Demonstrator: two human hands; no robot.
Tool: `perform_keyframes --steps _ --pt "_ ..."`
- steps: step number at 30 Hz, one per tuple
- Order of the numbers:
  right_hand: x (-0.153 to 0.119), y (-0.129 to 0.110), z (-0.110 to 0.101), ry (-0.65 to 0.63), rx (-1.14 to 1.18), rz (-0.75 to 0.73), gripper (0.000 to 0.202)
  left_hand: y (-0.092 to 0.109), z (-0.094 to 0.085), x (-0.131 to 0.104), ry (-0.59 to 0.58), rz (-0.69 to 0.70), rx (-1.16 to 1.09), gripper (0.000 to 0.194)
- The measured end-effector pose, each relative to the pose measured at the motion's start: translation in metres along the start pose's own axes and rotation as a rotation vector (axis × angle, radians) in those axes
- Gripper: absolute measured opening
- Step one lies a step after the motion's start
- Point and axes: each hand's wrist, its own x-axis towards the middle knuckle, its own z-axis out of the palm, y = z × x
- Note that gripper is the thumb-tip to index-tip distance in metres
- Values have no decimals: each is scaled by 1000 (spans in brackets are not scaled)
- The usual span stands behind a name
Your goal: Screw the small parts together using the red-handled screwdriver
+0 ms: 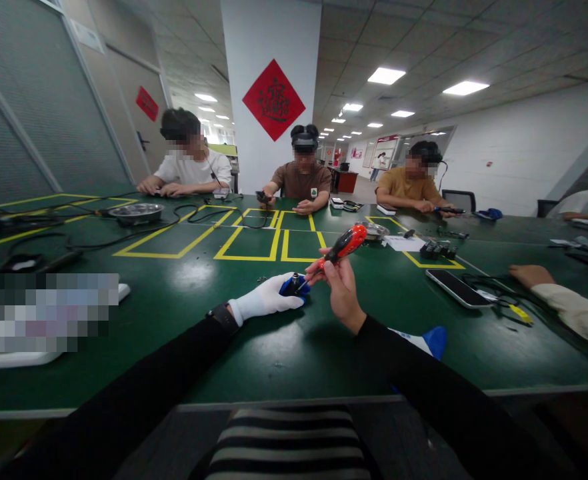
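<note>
Workers [301, 181] wearing headsets [305, 141] sit around a long green desk [259, 363] marked with yellow tape [247, 259], a screwdriver [344, 244] in use, in an office-turned-workshop with a tiled ceiling [424, 41], light panels [387, 76], a dark chair [460, 201] and a white pillar [269, 30] bearing a red diamond sign [274, 100].

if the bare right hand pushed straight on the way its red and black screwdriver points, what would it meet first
Most likely the small black part in the white and blue gloved left hand, by the tip of the red and black screwdriver; depth is unclear, so they may be touching.
</note>
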Motion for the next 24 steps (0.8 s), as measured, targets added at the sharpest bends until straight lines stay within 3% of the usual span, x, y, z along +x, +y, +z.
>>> perform_keyframes --steps 24 --pt "-1 0 -1 -10 -25 3 26 0 1 -1 10 -8 0 47"
